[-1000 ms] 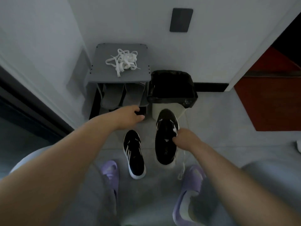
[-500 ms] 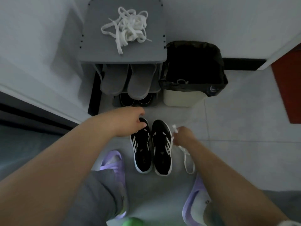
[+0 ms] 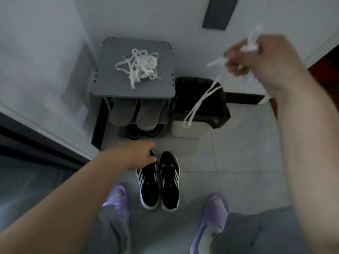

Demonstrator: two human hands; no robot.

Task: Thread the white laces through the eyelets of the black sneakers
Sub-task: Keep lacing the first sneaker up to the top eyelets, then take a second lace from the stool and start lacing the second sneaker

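While our left grip (image 3: 139, 157) clasps the far end of 1 black sneaker (image 3: 148, 187), seemingly to steady it on the floor (image 3: 238, 171), our right grip (image 3: 260, 57) pinches 1 white lace (image 3: 200, 101) aloft, probably so it hangs untangled; spare laces (image 3: 141, 66) lie heaped on the shoe rack (image 3: 110, 87).

Matt black cloth on the sneakers (image 3: 168, 184), with smooth white soles. Flat white woven cloth for the laces (image 3: 139, 67). Matt grey rack (image 3: 110, 85), plastic by the look. Soft felt-like grey slippers (image 3: 135, 112). Glossy, crinkled black plastic bag (image 3: 220, 114) over a smooth cream bin (image 3: 190, 130). Smooth pale tiled floor (image 3: 247, 162).
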